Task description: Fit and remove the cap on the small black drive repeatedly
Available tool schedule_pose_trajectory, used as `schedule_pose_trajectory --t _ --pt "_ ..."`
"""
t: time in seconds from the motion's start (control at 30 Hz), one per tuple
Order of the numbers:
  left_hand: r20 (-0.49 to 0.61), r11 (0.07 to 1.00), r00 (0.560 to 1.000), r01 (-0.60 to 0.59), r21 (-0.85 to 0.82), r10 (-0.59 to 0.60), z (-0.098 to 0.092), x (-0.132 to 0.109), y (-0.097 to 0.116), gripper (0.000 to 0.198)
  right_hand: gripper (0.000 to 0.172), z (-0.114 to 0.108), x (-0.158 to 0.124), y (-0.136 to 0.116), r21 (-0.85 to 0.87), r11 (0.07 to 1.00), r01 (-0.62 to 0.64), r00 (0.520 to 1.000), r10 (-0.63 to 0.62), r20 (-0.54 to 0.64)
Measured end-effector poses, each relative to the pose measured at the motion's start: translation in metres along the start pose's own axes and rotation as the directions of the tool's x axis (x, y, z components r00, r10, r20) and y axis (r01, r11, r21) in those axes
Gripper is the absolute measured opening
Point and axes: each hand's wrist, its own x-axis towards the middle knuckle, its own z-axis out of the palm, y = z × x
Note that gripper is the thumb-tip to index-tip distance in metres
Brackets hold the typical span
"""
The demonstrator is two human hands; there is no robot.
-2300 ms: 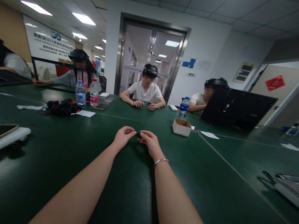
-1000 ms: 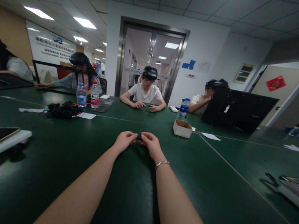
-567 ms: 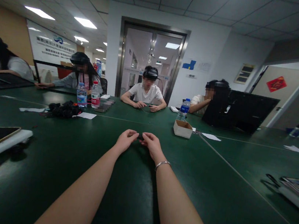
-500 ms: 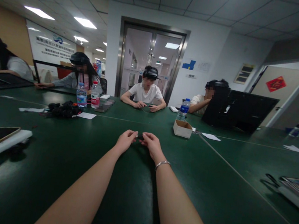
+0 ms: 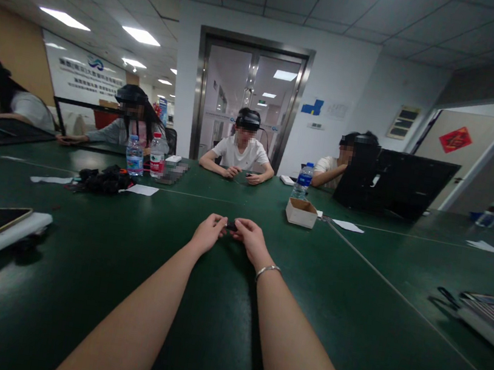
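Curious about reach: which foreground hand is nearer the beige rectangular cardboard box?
Right. The right hand sits left of the box, on its near side; the left hand, farther left.

We look from a head-worn camera on the near side of the table (image 5: 213,327), facing forward and slightly down. Our left hand (image 5: 209,233) and right hand (image 5: 249,240) show near, mid-view; the door (image 5: 252,75) stands far ahead.
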Motion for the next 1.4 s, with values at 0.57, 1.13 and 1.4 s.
schedule_pose_trajectory --t 0.57,1.13,1.4 --pt "0.030 0.994 0.995 -0.096 -0.055 0.098 -0.006 -0.002 0.001 0.025 0.017 0.000 -0.001 0.000 0.032 0.999 -0.005 1.000 0.005 0.000" --pt "-0.053 0.989 0.995 -0.092 -0.118 0.087 -0.005 0.002 -0.003 0.037 0.019 -0.001 0.001 0.002 0.020 1.000 0.005 1.000 -0.005 0.011" --pt "-0.020 0.994 0.998 -0.062 -0.095 0.060 -0.004 0.004 -0.003 0.026 0.019 -0.001 0.002 0.003 0.023 1.000 0.003 1.000 -0.003 -0.004"
